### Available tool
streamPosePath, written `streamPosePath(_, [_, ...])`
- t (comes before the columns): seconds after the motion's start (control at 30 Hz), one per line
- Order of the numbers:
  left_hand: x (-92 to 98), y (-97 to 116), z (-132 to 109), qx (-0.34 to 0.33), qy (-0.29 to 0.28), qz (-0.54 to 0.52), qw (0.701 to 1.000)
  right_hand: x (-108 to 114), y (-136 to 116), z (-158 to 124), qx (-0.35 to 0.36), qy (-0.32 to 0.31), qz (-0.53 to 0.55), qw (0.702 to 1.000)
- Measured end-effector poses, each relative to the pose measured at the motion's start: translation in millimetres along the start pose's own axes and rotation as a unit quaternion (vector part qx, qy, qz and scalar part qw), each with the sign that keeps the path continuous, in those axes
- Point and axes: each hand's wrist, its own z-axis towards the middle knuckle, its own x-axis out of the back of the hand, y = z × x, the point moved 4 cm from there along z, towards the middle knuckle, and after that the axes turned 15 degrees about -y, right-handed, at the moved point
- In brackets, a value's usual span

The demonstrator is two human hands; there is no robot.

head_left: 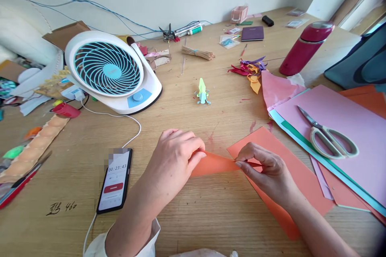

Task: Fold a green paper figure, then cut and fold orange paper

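Between my two hands stretches a folded piece of orange paper (214,164), narrowing toward the right. My left hand (177,156) pinches its left end between thumb and fingers, with part of the paper hidden behind them. The pointed right end is gripped by thumb and forefinger of my right hand (265,168). Beneath my right hand lies a larger sheet of orange paper (289,168) on the table. A small green and light-blue folded paper figure (202,91) stands beyond my hands.
Scissors (328,138) rest on stacked coloured paper (358,108) at the right, near a red bottle (307,48). At left are a white fan (110,70) and a phone (115,180) with a cable. Paper scraps (251,72) and a bundle of sticks (198,53) lie farther back.
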Motion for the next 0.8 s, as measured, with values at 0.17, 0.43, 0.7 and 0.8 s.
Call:
streamPosePath(0.17, [-0.9,-1,2,0.001,-0.002,-0.002,1.0,0,1,0,-0.005,-0.002,-0.005,1.0])
streamPosePath(0.43, [-5.8,4,3,-0.012,-0.021,0.035,0.999,-2,-1,2,-0.026,0.002,-0.085,0.996])
streamPosePath(0.7, [-15.4,25,1,-0.049,-0.029,0.037,0.998,-12,-26,-3,0.057,-0.009,-0.218,0.974])
streamPosePath(0.8, [-18.8,29,1,-0.064,-0.024,0.019,0.997,-15,-32,-5,0.05,-0.012,-0.184,0.981])
